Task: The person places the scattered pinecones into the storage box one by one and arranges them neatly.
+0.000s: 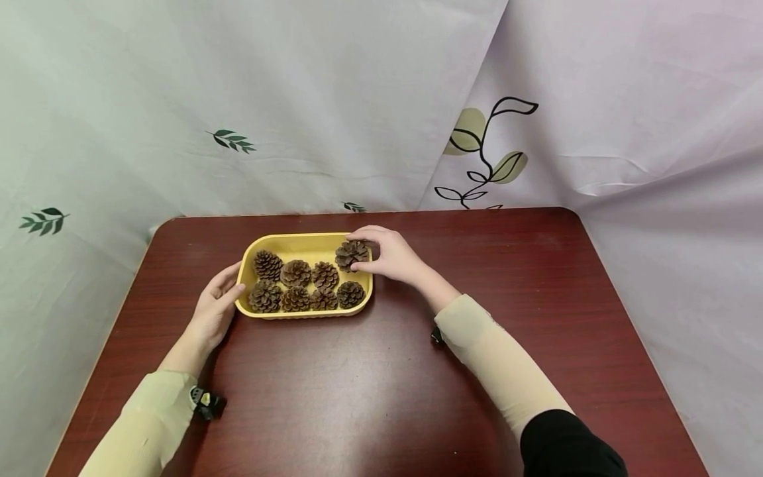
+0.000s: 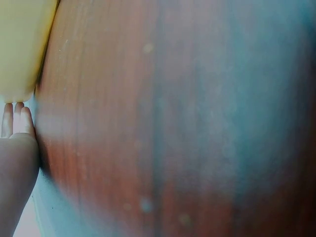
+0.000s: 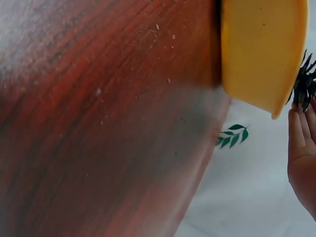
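A yellow tray (image 1: 310,246) with rounded corners sits on the table, and several brown pine cones (image 1: 295,273) lie in it, most along its front and left. My left hand (image 1: 216,306) grips the tray's left end, thumb at the rim and fingers along the outer wall. Over the back right corner of the tray, my right hand (image 1: 390,255) pinches a pine cone (image 1: 350,254) between thumb and fingers. In the right wrist view this pine cone (image 3: 305,84) shows above the rim, at the fingertips of the right hand (image 3: 303,158).
The dark red wooden table (image 1: 477,265) extends right and forward of the tray. Behind it hangs a pale cloth (image 1: 334,99) with leaf prints, close to the table's back edge. Small light specks are on the tabletop in the right wrist view.
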Motion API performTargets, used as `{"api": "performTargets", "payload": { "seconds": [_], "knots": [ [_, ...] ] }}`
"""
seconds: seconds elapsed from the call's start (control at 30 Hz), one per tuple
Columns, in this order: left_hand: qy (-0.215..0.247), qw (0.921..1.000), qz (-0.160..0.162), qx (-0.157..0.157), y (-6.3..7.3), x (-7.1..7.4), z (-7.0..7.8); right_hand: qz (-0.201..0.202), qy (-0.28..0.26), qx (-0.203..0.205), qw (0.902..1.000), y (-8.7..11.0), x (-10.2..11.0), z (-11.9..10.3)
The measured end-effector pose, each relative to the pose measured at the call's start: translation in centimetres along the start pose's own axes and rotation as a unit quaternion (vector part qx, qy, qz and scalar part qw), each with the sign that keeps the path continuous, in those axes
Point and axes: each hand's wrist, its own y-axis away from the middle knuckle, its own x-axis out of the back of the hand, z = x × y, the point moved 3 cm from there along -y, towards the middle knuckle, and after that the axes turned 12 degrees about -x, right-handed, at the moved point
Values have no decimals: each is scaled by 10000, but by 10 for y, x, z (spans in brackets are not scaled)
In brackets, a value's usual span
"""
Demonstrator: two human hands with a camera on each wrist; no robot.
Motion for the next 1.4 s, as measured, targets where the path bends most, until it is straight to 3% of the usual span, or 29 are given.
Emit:
{"api": "performTargets", "payload": {
  "seconds": [0.5,0.83,1.4],
  "knots": [
    [-20,10000,-20,25,0,1,-1,-322,769,-46,9965,-7,-12,-1],
    [101,9999,23,-15,-1,1,-2,-579,1523,120,9866,-9,-16,-4],
    [126,9999,42,-31,0,1,-1,-819,2223,378,9708,-13,-23,-7]
  ]
}}
